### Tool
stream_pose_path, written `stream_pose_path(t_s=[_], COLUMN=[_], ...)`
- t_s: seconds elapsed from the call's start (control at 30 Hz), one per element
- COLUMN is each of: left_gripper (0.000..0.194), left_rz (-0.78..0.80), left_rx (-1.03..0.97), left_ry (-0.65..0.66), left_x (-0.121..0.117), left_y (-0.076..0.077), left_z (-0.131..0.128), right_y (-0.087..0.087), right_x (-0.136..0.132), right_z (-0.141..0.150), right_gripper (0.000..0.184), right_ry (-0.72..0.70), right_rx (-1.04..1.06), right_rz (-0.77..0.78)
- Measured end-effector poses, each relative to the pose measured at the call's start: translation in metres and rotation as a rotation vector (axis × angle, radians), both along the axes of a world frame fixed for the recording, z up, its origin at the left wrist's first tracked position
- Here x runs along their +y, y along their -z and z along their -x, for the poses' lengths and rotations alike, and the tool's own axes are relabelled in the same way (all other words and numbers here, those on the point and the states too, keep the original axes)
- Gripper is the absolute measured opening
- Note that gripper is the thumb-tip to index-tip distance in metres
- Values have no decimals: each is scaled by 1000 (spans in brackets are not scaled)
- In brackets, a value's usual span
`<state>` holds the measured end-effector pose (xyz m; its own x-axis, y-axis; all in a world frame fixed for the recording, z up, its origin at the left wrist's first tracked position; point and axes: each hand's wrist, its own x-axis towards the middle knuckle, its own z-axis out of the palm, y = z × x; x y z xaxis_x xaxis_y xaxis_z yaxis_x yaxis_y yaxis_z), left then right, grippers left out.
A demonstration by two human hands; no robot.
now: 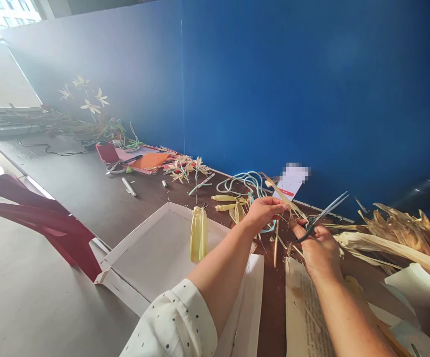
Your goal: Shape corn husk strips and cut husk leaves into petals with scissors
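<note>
My left hand (pixel 262 212) is closed in a pinch on a thin dry husk strip (pixel 285 198) that slants up toward the blue wall. My right hand (pixel 317 248) is wrapped round the black handles of a pair of scissors (pixel 324 214), whose blades stand apart and point up to the right, close beside the strip. Both hands hover over a dark wooden table (pixel 99 193), above loose husk scraps (pixel 277 243). A folded pale yellow husk piece (pixel 198 233) lies on a white cardboard tray (pixel 155 253) to the left of my left forearm.
A heap of dried corn husks (pixel 397 235) lies at the right. Teal cords (pixel 242 182), small husk flowers (pixel 185 167), orange paper (pixel 150 160) and a red case (pixel 107 151) line the blue wall. A printed sheet (pixel 304 307) lies under my right forearm. A dark red chair (pixel 32 213) stands at the left.
</note>
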<state>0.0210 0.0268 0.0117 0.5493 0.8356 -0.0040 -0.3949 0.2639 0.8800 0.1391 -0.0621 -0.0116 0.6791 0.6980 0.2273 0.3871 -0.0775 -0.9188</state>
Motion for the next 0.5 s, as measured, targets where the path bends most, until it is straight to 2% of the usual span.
stream_pose_path(t_s=[0.2, 0.5], left_gripper=[27, 23], left_rz=[3, 46], left_rx=[-14, 23], left_ry=[4, 17], left_x=[0, -4], left_y=[1, -6], left_z=[-1, 2], right_y=[2, -9], right_x=[1, -2], right_z=[-1, 7], right_gripper=[42, 41], right_ry=[-11, 93], right_rx=[-27, -133], right_rz=[-17, 80])
